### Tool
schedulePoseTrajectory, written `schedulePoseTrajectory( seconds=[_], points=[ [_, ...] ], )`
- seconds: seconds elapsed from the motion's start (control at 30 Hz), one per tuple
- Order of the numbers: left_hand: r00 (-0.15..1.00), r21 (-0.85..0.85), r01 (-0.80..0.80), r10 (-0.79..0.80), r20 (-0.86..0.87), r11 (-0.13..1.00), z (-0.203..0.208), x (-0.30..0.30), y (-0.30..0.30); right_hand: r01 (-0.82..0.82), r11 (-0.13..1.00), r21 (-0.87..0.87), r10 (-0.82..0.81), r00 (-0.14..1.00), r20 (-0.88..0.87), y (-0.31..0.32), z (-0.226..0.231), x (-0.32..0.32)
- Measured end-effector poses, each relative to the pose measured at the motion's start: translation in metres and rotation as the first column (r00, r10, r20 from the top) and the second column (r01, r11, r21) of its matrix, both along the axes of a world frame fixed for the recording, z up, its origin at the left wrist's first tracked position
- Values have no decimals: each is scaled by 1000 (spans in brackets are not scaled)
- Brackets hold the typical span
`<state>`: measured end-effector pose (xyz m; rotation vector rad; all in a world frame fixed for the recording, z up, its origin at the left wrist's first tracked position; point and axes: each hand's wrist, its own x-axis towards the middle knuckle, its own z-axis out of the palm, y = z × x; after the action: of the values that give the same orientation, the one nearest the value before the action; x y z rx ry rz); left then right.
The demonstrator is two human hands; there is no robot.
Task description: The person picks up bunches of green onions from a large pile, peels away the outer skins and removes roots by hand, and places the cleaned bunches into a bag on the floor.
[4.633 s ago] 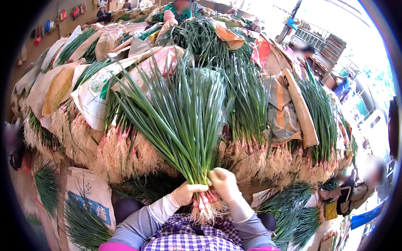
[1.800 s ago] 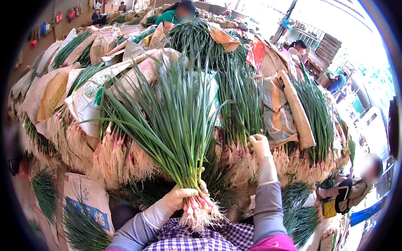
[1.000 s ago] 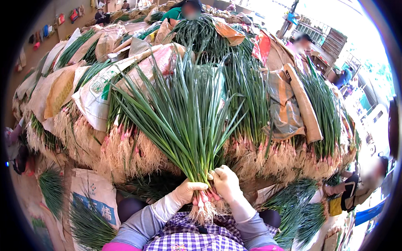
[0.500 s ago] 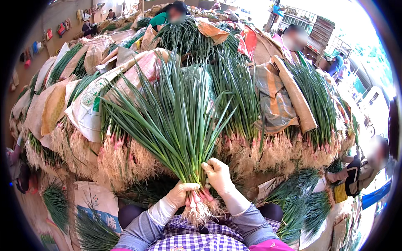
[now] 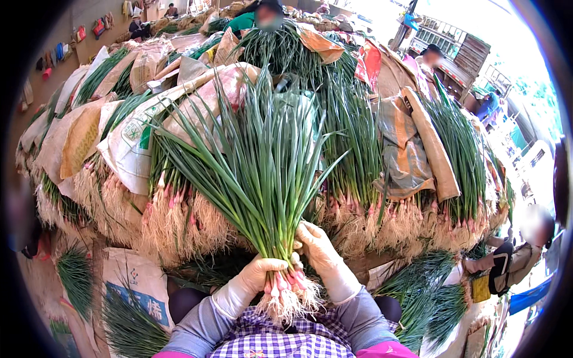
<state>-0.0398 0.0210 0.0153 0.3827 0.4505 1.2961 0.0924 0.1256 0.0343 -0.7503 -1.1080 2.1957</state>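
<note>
A large bunch of green garlic (image 5: 262, 197) stands upright before me, its long flat leaves fanned out at the top and its pink-white bulbs and pale roots at the bottom. My gloved left hand (image 5: 259, 277) is closed round the stems just above the bulbs, its thumb across the front. On the right side of the stems, my gloved right hand (image 5: 318, 246) is closed with bent fingers against the bunch. A pale bulb (image 5: 295, 258) shows beside its fingertips, higher than the other bulbs. What lies inside its grip is partly hidden.
A big heap of green garlic (image 5: 352, 137) rises ahead, partly covered by sacks (image 5: 406, 149). Loose bunches lie at lower left (image 5: 134, 325) and right (image 5: 418, 292), beside a printed white sack (image 5: 136, 280). Other people are behind the heap and at the right (image 5: 519, 262).
My right hand has shifted slightly right, and a pale bulb now shows beside its fingers. My left hand keeps its grip on the bunch. The view has shifted a little.
</note>
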Motion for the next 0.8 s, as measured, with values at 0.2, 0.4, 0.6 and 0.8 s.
schedulePoseTrajectory(
  seconds=[0.2,0.4,0.6,0.8],
  points=[
    [999,-123,-14,9,-39,992,2,4,3,359,883,302,-429,879,207,-9,-8,-15],
    [998,193,-57,51,35,980,32,-1,-18,-425,457,781,-641,452,621,42,-18,57],
    [982,9,45,-42,-185,999,34,13,1,-412,662,626,-748,-308,588,149,9,119],
    [1000,146,-11,12,-10,989,-1,10,-2,-294,408,864,-868,167,467,148,95,103]
  ],
)
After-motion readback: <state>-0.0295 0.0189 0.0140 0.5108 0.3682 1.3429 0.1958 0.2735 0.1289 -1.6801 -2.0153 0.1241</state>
